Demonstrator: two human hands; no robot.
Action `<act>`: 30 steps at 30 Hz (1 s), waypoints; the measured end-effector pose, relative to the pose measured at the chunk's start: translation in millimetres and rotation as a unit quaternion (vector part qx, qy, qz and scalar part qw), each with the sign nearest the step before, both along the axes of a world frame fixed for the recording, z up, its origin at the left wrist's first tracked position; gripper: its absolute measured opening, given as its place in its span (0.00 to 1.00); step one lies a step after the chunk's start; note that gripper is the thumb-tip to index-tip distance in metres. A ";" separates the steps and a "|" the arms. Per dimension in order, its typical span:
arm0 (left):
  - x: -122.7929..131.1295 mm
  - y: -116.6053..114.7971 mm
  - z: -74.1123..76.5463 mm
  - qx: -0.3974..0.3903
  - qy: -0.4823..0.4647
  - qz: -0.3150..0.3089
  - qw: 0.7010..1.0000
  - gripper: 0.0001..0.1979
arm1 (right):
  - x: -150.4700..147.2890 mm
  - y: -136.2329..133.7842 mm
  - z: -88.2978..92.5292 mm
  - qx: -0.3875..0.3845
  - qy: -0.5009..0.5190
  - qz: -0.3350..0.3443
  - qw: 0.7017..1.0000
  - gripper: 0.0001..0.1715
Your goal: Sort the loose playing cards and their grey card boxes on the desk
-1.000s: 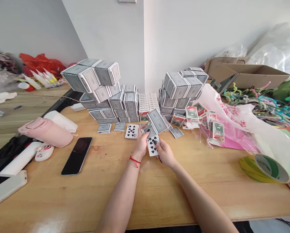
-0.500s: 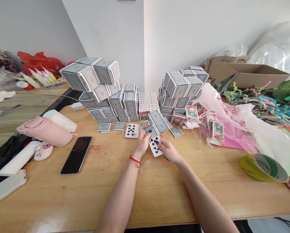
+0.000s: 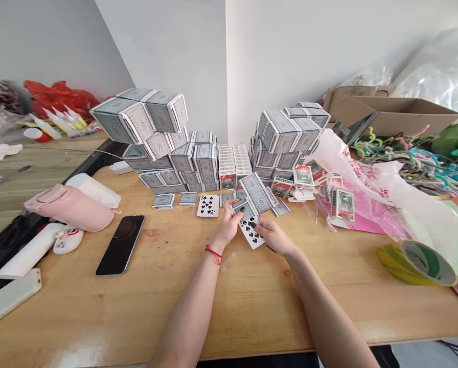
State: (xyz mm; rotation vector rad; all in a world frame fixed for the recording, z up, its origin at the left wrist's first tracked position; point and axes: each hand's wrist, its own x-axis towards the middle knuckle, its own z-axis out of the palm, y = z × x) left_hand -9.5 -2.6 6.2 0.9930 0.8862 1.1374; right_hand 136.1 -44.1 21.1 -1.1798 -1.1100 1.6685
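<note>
Near the middle of the table, my left hand (image 3: pixel 227 225) pinches grey-backed playing cards (image 3: pixel 256 193) that are joined at angles. One card with black spades (image 3: pixel 252 236) hangs face up below them, and my right hand (image 3: pixel 275 236) grips its right side. Both hands are close together. Left of them a spade card (image 3: pixel 208 205) lies face up, beside small folded card pieces (image 3: pixel 163 201). Behind stand a left stack of card blocks (image 3: pixel 156 138) and a right stack of card blocks (image 3: pixel 286 138), with a row of card boxes (image 3: pixel 227 163) between them.
A black phone (image 3: pixel 120 245), a pink bottle (image 3: pixel 70 207) and a white mouse (image 3: pixel 68 239) lie on the left. Card packs (image 3: pixel 303 176), a plastic bag (image 3: pixel 359 179), yellow tape roll (image 3: pixel 416 261), cardboard box (image 3: pixel 401 115) and fuzzy coloured stems (image 3: pixel 409 158) are on the right.
Both hands and the held cards have shifted slightly to the right. The joined cards have tilted a little, and the hands still grip them.
</note>
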 end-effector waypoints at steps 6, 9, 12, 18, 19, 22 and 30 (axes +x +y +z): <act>3.2 1.5 0.2 0.032 0.017 0.069 0.997 0.15 | 5.1 0.8 4.5 0.005 0.001 -0.008 1.000 0.15; 2.2 4.8 -0.1 0.031 0.028 0.140 0.989 0.14 | 4.5 -1.0 9.0 -0.032 0.044 0.052 0.997 0.18; -1.2 9.4 0.5 0.051 0.034 0.183 0.981 0.13 | -4.6 -2.2 6.7 -0.058 0.070 0.075 0.993 0.19; -7.9 14.8 5.6 0.096 0.079 0.192 0.974 0.12 | -28.5 -1.2 -11.6 -0.022 0.015 -0.033 0.999 0.15; -8.7 15.0 6.1 0.095 0.087 0.191 0.973 0.13 | -29.9 -1.2 -13.5 -0.022 0.004 -0.044 0.999 0.15; -11.0 15.1 6.7 0.091 0.103 0.185 0.973 0.13 | -30.2 -2.1 -15.3 -0.031 -0.005 -0.053 0.998 0.15; -14.5 14.3 6.5 0.095 0.126 0.170 0.973 0.14 | -28.6 -3.6 -10.3 -0.047 -0.010 -0.044 0.998 0.15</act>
